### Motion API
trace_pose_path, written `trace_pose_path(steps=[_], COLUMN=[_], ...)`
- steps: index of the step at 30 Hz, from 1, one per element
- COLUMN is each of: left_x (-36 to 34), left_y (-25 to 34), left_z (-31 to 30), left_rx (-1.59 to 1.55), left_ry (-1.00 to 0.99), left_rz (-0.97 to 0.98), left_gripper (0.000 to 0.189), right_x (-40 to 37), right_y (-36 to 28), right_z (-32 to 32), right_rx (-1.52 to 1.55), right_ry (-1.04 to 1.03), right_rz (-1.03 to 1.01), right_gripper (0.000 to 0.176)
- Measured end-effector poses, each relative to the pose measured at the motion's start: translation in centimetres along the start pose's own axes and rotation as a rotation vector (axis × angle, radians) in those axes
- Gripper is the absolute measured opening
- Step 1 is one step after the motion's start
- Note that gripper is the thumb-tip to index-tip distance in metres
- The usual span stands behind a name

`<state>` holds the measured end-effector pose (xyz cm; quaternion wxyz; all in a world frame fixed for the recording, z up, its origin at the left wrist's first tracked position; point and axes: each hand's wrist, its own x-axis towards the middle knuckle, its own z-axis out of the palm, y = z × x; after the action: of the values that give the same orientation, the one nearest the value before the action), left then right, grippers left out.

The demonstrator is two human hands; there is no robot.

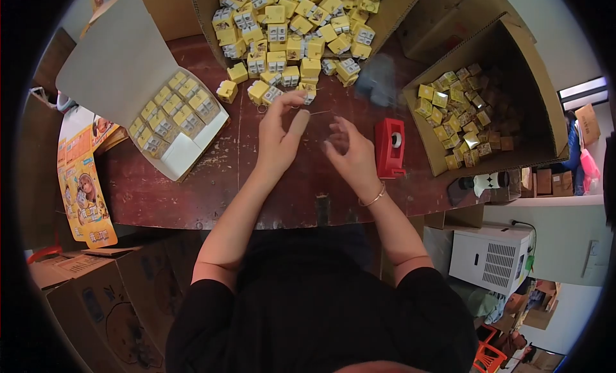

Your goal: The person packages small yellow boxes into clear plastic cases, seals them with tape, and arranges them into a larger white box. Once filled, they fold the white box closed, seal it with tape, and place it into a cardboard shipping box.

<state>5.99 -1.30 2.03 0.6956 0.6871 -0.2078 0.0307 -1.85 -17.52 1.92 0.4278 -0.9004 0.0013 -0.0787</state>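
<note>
My left hand (pixel 280 134) hovers over the middle of the table at the near edge of a heap of yellow-and-white boxes (pixel 276 33). Its thumb and forefinger are apart, close to one yellow box (pixel 308 90) in front of the heap. A thin pale line (pixel 321 112) shows just right of the thumb; I cannot make out what it is. To the right, my right hand (pixel 351 153) is raised with fingers apart and slightly blurred, holding nothing visible. Beside it stands a red tape dispenser (pixel 389 148). A blurred, see-through bluish thing (pixel 378 81) lies beyond it.
At left is an open white carton (pixel 210 130) with rows of yellow boxes. A large cardboard box (pixel 542 103) at right contains many small wrapped yellow boxes (pixel 459 116). Printed orange sheets (pixel 86 199) hang over the left edge. Near the right edge lies a black-and-white object (pixel 482 182).
</note>
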Motion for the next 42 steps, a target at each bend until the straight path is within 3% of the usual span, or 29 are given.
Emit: trace_pose_path(steps=[1, 3, 5, 6, 8, 12, 14, 18, 20, 22, 24, 25, 27, 29, 30, 32, 33, 35, 39, 41, 42], left_x=[-0.1, -1.7, -2.9, -3.1, -3.5, -4.3, -4.7, -4.9, -5.4, -5.5, -5.4, -5.4, -5.6, -5.7, -5.3, -4.1, -4.1, -4.1, -3.9, -4.2, -4.3], left_y=[-0.6, -0.7, -1.3, -0.9, 0.3, 0.5, -0.2, -0.8, -1.6, -1.5, -1.7, -2.0, -1.6, 0.5, 0.4, -0.2, 0.0, 0.5, 0.7, 1.1, 1.3], left_z=[0.1, 0.6, 0.6, 0.7, 1.3, 1.7, 2.7, 2.3, 1.9, 2.0, 2.0, 2.1, 2.3, 2.3, 1.8, 0.3, 0.3, 0.4, 0.4, 0.4, 0.4], left_rx=[0.043, -0.105, -0.189, -0.189, -0.253, -0.193, -0.13, -0.325, -0.142, -0.135, -0.131, -0.22, -0.312, -0.57, -0.57, -0.058, -0.056, -0.235, -0.112, -0.398, -0.399], left_ry=[0.192, 0.054, -0.152, -0.151, 0.069, -0.044, 0.007, -0.078, -0.174, -0.118, -0.066, -0.073, -0.079, -0.09, -0.091, -0.323, -0.324, -0.296, -0.27, -0.251, -0.253], left_rz=[0.188, -0.038, -0.224, -0.226, -0.187, -0.226, -0.082, -0.193, -0.182, -0.113, -0.042, -0.017, 0.004, -0.19, -0.191, 0.232, 0.231, -0.041, 0.134, -0.194, -0.198], left_gripper=[0.023, 0.034, 0.041, 0.041, 0.046, 0.052, 0.049, 0.038, 0.026, 0.023, 0.021, 0.028, 0.034, 0.04, 0.04, 0.033, 0.033, 0.018, 0.016, 0.015, 0.015], right_x=[-0.1, -0.1, -0.8, -1.1, -1.5, -1.4, -1.1, -1.2, -1.2, -1.3, -2.2, -2.4, -3.0, -3.0, -3.1, -3.0, -3.1, -3.2, -3.4, -3.5, -3.5], right_y=[0.4, 0.5, -0.5, -1.4, -3.0, -3.0, -2.9, -0.5, 1.9, 1.2, -1.6, -1.4, -0.7, -0.8, -0.8, 0.0, 0.3, 0.5, 0.7, 0.2, -0.1], right_z=[-0.2, -0.3, 0.5, 0.8, 0.8, 0.5, 0.9, 2.1, 2.8, 2.9, 2.4, 2.3, 1.7, 1.0, 0.7, 0.2, 0.2, 0.5, 1.3, 1.0, 0.8], right_rx=[-0.002, 0.728, 0.759, 0.788, 0.741, 0.626, 0.584, 0.442, 0.503, 0.564, 0.984, 0.982, 1.129, 1.11, 1.096, 1.008, 0.92, 0.905, 0.833, 0.857, 0.881], right_ry=[0.002, -0.031, -0.041, -0.045, -0.037, -0.119, -0.1, -0.058, -0.079, -0.103, 0.013, 0.011, -0.385, -0.388, -0.392, -0.405, -0.415, -0.408, -0.343, -0.354, -0.365], right_rz=[0.0, 0.273, 0.198, 0.123, 0.109, 0.104, 0.049, 0.047, 0.043, 0.037, 0.193, 0.192, 0.401, 0.431, 0.462, 0.429, 0.397, 0.39, 0.264, 0.27, 0.274], right_gripper=[0.071, 0.05, 0.05, 0.05, 0.052, 0.056, 0.055, 0.052, 0.052, 0.052, 0.056, 0.056, 0.061, 0.059, 0.057, 0.054, 0.052, 0.052, 0.054, 0.054, 0.055])
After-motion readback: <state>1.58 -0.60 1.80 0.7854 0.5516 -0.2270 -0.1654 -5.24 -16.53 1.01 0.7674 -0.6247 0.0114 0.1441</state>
